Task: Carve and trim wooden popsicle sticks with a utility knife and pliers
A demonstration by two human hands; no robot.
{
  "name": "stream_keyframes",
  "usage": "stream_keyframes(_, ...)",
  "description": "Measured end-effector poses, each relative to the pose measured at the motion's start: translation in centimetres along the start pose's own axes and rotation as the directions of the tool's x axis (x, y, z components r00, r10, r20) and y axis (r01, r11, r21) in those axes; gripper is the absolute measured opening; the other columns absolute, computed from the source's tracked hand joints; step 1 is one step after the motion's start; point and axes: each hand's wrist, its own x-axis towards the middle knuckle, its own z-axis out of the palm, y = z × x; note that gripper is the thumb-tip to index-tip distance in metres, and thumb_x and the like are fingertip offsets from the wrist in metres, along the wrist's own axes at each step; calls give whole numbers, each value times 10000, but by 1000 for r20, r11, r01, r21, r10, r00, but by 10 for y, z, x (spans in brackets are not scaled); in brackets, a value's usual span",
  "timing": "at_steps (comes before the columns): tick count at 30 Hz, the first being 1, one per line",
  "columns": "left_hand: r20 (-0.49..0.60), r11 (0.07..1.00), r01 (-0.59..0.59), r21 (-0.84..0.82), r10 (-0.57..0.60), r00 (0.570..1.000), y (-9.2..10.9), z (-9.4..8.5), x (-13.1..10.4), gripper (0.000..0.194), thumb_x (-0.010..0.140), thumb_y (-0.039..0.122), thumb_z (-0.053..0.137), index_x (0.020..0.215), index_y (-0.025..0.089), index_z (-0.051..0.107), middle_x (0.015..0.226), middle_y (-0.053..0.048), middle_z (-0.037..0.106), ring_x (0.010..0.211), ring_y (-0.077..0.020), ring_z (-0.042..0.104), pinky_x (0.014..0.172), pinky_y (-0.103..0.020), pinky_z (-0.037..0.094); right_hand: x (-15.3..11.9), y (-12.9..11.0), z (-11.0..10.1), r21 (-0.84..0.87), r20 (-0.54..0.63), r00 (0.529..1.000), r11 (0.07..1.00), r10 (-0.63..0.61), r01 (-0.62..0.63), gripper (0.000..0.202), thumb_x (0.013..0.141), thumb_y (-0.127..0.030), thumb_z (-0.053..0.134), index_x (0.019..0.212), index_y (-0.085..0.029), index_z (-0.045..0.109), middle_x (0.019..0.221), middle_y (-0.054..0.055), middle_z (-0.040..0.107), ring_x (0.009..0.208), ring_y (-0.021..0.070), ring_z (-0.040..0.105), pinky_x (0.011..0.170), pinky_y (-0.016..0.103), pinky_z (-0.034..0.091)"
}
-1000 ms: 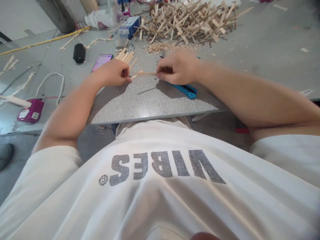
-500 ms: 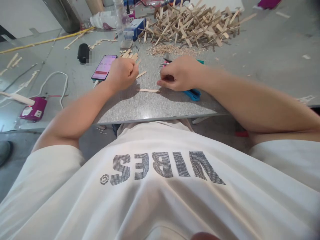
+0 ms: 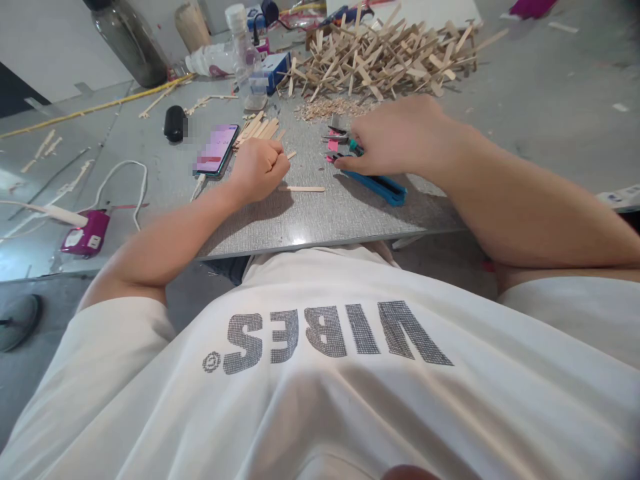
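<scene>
My left hand [image 3: 260, 168] is curled closed at the table's front, beside a small pile of flat wooden sticks [image 3: 256, 128]; what its fingers hold, if anything, is hidden. A single wooden stick [image 3: 307, 189] lies just right of it. My right hand [image 3: 400, 137] reaches over a blue-handled tool [image 3: 377, 187] and pliers with green grips [image 3: 356, 147]. Its thumb is apart from the index finger, near the tool handles; the other fingers are out of sight beneath the hand. A pink piece [image 3: 333, 141] lies by the pliers' jaws.
A large heap of wooden sticks [image 3: 385, 60] stands at the back, with small wood chips [image 3: 330, 109] before it. A phone [image 3: 217, 152], black case [image 3: 175, 124], clear bottle [image 3: 245, 60] and purple adapter [image 3: 89, 233] are on the left. The table edge [image 3: 310, 243] runs near my body.
My right hand has moved right, away from the single stick, and spread its thumb over the tools. My left hand remains curled. The whole view has shifted slightly.
</scene>
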Motion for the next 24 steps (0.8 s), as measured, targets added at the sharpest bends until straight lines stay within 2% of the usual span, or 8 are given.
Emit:
stream_keyframes(2, 18, 999, -17, 47, 16, 1000, 6, 0, 0, 415, 1052, 308, 464, 663, 237, 587, 708, -71, 606, 691, -203, 553, 739, -402, 443, 0, 1, -2, -51, 16, 1000, 999, 5, -4, 482, 1035, -657, 748, 892, -208, 643, 892, 198, 720, 997, 376, 694, 869, 493, 461)
stream_keyframes(4, 95, 991, -118, 56, 113, 989, 6, 0, -1, 274, 988, 326, 583, 753, 224, 679, 774, -66, 674, 740, -210, 615, 760, -382, 469, 1, 2, -4, -66, 39, 999, 998, -5, 8, 471, 1032, -675, 727, 954, -212, 689, 954, 187, 753, 987, 362, 706, 847, 467, 459)
stream_keyframes(6, 173, 970, -243, 11, 238, 956, 3, 0, 0, 175, 953, 325, 649, 909, 204, 768, 927, -88, 749, 803, -217, 670, 792, -372, 497, 3, 2, -4, -65, 64, 998, 998, -13, 17, 475, 1019, -703, 711, 1000, -228, 724, 963, 170, 767, 980, 358, 709, 835, 456, 464)
stream_keyframes(9, 225, 935, -343, -85, 353, 908, -2, 0, 0, 186, 979, 275, 659, 1047, 193, 812, 1095, -123, 786, 869, -215, 710, 817, -357, 525, 3, -1, -3, -72, 83, 996, 996, -42, 48, 473, 991, -705, 722, 1046, -236, 744, 975, 163, 780, 973, 362, 713, 816, 447, 461)
stream_keyframes(14, 204, 916, -320, -241, 370, 906, -6, 4, 0, 237, 957, 92, 624, 1004, 194, 833, 1104, -113, 821, 944, -199, 745, 884, -323, 572, 2, -4, 7, -94, 69, 996, 993, -58, 65, 448, 972, -615, 725, 1223, -243, 733, 1072, 172, 806, 951, 378, 723, 784, 449, 443)
stream_keyframes(20, 200, 924, -270, -270, 328, 923, -9, 6, 3, 267, 929, 55, 636, 1047, 184, 839, 1076, -101, 806, 967, -202, 742, 898, -317, 572, 8, -2, 13, 74, 71, 997, 997, -26, 21, 784, 869, -605, 834, 1518, -237, 594, 1178, 150, 807, 981, 375, 721, 763, 415, 436)
stream_keyframes(22, 221, 944, -242, -225, 291, 931, -10, 5, 4, 227, 940, 100, 668, 1054, 184, 845, 1111, -108, 787, 934, -204, 730, 878, -331, 561, 8, -6, 10, 80, 78, 996, 997, -29, 23, 756, 868, -610, 836, 1477, -216, 624, 1197, 153, 800, 998, 364, 713, 756, 407, 427)
stream_keyframes(24, 238, 961, -213, -173, 251, 938, -9, 3, 4, 191, 941, 136, 688, 1041, 183, 843, 1128, -114, 771, 915, -209, 718, 868, -347, 548, 9, -10, 6, 40, 130, 991, 999, -38, 33, 572, 904, -616, 801, 1299, -211, 713, 1101, 147, 795, 969, 357, 704, 740, 409, 410)
